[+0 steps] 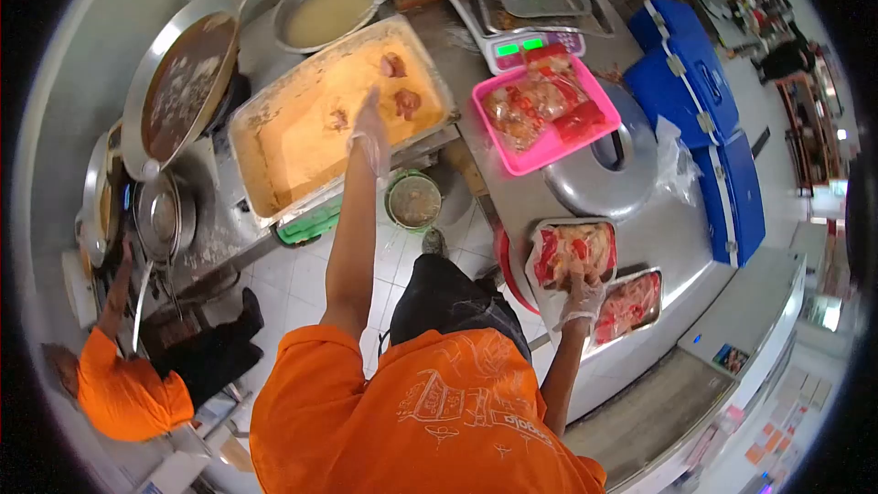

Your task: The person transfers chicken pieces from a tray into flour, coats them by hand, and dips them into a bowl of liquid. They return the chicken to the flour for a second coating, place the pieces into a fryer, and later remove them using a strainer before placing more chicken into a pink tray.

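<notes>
I am stretching my gloved left hand (pixel 370 133) over the long rectangular steel tray of orange breading (pixel 245 174). Its long axis is running diagonally, away and rightward. My fingers are hanging loosely spread, gripping nothing visible. My gloved right hand (pixel 581 297) is curling onto the small steel tray of red marinated chicken (pixel 572 222) beside me, and I cannot tell whether it is gripping anything.

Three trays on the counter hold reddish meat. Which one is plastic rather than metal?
The pink rectangular plastic tray beside the digital scale. The steel tray at the gloved right hand and its steel neighbour are bare metal.
</notes>
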`<state>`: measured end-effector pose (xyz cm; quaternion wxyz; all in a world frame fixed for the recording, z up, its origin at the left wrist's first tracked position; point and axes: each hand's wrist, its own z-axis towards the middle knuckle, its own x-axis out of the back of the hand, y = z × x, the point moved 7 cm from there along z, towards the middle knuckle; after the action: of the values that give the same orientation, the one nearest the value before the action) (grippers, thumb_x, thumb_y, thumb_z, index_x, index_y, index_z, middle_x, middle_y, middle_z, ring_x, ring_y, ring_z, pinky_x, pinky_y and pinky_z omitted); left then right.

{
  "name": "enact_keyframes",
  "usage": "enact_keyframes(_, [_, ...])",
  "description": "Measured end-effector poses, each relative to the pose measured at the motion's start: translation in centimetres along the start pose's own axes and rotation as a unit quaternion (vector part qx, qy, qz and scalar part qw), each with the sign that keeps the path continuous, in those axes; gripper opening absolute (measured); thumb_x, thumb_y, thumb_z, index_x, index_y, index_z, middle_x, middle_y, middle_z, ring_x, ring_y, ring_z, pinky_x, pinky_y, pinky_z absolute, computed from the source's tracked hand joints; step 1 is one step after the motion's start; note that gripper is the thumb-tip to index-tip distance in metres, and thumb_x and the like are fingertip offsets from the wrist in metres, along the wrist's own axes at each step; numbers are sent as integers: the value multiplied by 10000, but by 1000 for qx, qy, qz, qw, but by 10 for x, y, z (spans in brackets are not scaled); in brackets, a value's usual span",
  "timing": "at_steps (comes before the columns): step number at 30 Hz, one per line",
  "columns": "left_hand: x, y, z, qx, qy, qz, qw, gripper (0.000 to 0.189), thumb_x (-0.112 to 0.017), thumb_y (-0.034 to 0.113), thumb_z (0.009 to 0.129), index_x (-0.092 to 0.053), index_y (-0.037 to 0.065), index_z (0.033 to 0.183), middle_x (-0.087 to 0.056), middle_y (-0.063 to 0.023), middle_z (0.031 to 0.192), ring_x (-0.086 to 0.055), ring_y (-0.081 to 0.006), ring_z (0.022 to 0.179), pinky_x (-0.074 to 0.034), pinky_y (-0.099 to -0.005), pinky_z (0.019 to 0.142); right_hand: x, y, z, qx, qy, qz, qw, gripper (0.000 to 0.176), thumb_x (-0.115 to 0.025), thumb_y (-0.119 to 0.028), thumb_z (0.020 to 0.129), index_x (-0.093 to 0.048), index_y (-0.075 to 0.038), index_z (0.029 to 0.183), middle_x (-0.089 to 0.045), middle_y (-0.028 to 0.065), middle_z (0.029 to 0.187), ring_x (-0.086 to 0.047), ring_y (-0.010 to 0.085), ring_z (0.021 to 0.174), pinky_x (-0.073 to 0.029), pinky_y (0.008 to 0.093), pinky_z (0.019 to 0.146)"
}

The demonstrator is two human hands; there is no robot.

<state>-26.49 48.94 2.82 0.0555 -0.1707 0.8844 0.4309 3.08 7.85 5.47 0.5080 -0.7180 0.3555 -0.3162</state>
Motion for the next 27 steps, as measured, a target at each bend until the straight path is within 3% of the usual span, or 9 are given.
enact_keyframes(3, [-9, -3, 1, -143, -91, -1, 985, 489, -490, 330, 904, -403, 84, 1317, -447, -41, 1321, -448, -191, 1147, -241, -351, 1025, 36, 1, -19, 8, 45, 0, 999, 260, -658, -285, 825, -573, -54, 741, -575, 38, 641, -532, 112, 517, -444, 234, 483])
enact_keyframes(5, [-27, -15, -30, -136, -205, -61, 967, 480, -490, 308, 905, -408, 60, 1308, -437, -71, 1328, -448, -200, 1152, -288, -345, 1000, 77, 32, -24, -33, 108, -14, 993, 295, -659, -315, 816, -577, -41, 747, -576, 40, 647, -542, 117, 522, -458, 244, 490])
enact_keyframes(7, [-56, -25, -94, -279, -339, -33, 898, 424, -480, 297, 911, -451, 36, 1244, -530, -62, 1167, -484, -171, 1061, -368, -321, 906, 128, 51, -29, -97, 160, -101, 977, 298, -642, -319, 821, -583, -32, 768, -575, 41, 649, -541, 118, 518, -460, 250, 493])
enact_keyframes(9, [-79, -68, -124, -27, -347, -90, 933, 363, -495, 313, 907, -511, 29, 1132, -561, -38, 987, -520, -147, 915, -416, -301, 785, 167, 50, -39, -97, 192, -133, 967, 296, -619, -321, 831, -590, -26, 812, -580, 44, 661, -550, 112, 538, -455, 251, 496])
enact_keyframes(13, [-122, -158, -192, -5, -387, 63, 920, 314, -517, 325, 902, -546, 47, 1045, -553, -31, 896, -531, -142, 792, -425, -301, 726, 271, 105, -33, -70, 279, -279, 916, 275, -599, -272, 835, -621, -26, 956, -607, 52, 729, -592, 139, 687, -470, 271, 599])
enact_keyframes(15, [-122, -237, -188, 134, -379, 142, 904, 287, -534, 305, 899, -565, 49, 1024, -573, -44, 881, -549, -157, 757, -441, -293, 683, 290, 83, -32, 3, 318, -341, 884, 273, -603, -252, 827, -625, -42, 1000, -630, 84, 791, -606, 183, 746, -478, 303, 650])
enact_keyframes(20, [-166, -313, -307, 159, -484, 229, 829, 258, -534, 238, 903, -569, 58, 1084, -594, -57, 916, -574, -137, 764, -472, -244, 651, 319, 121, 33, 81, 293, -291, 907, 217, -556, -196, 835, -638, -71, 992, -642, 171, 921, -622, 296, 835, -488, 389, 720])
enact_keyframes(22, [-179, -335, -347, 168, -504, 238, 813, 260, -530, 236, 906, -566, 59, 1093, -596, -57, 915, -576, -132, 765, -474, -241, 658, 306, 113, 59, -107, 180, -524, 826, 241, -484, -163, 850, -616, -51, 1018, -633, 187, 960, -613, 333, 900, -485, 416, 762])
enact_keyframes(27, [-196, -375, -381, 167, -522, 313, 775, 321, -563, 232, 878, -522, 43, 1135, -604, -77, 918, -595, -176, 772, -493, -300, 681, 314, 120, 76, -193, 174, -497, 828, 252, -468, -148, 843, -578, -45, 1045, -630, 180, 982, -605, 331, 951, -494, 417, 781])
